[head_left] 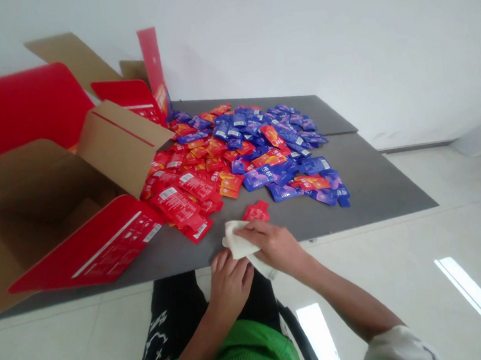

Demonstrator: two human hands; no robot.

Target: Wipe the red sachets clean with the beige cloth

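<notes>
Left hand, right hand clasp cloth.

The left hand rises at lower center, fingers curled; the right hand reaches just above it, its forearm angling in from the lower right.

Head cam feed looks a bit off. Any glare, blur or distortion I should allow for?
In the head view, white glare patches sit on the tile floor at lower right; the wide lens skews the opened cardboard box at the left edge; the picture is slightly soft, so small print on the sachets is hard to read.
</notes>
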